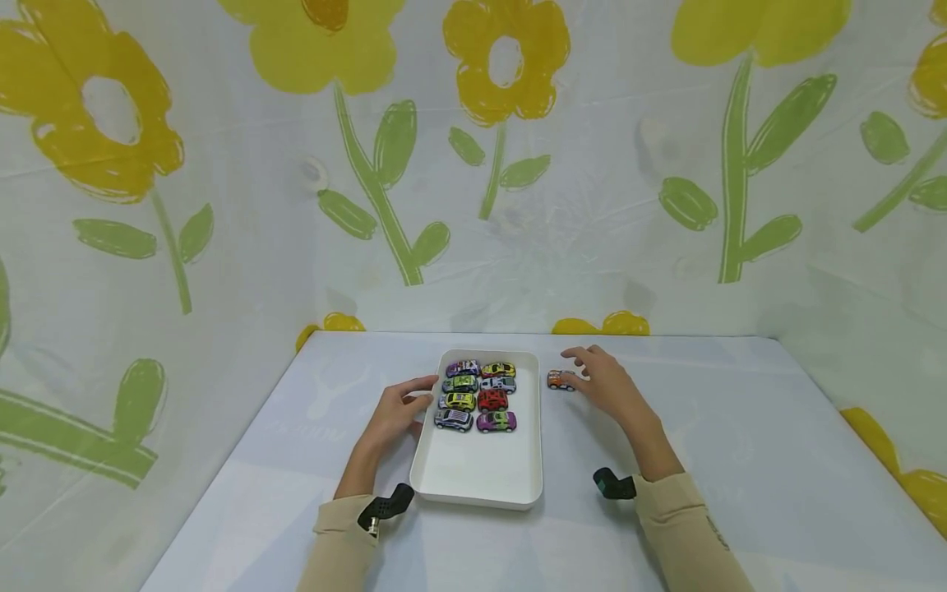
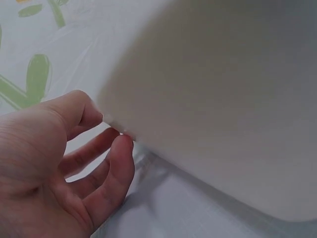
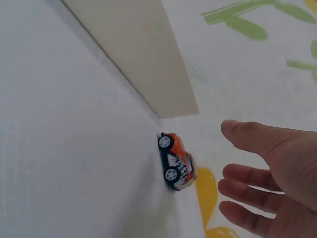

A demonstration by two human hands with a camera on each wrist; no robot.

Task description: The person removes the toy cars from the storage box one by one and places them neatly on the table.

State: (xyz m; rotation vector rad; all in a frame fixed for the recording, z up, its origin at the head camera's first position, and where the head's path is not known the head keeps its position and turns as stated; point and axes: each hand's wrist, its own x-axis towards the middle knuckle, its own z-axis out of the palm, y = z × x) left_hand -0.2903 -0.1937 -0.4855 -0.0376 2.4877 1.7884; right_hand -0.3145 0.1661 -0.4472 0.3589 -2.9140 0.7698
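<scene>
A white tray (image 1: pixel 481 473) holds several small toy cars in two columns, among them a red one (image 1: pixel 491 400) and a purple-green one (image 1: pixel 496 422). My left hand (image 1: pixel 394 415) grips the tray's left side, fingers curved at its edge; the left wrist view shows that hand (image 2: pixel 74 158) against the tray wall (image 2: pixel 208 109). Right of the tray, an orange toy car (image 1: pixel 560 380) stands on the table. Over it is my right hand (image 1: pixel 608 385), fingers apart. In the right wrist view a gap shows between the orange car (image 3: pixel 177 162) and the hand (image 3: pixel 270 173).
The white table (image 1: pixel 666 526) runs back to a wall hanging (image 1: pixel 592 247) with yellow flowers and green leaves. A black wrist device (image 1: pixel 390 503) sits at the left cuff and another (image 1: pixel 614 484) at the right cuff.
</scene>
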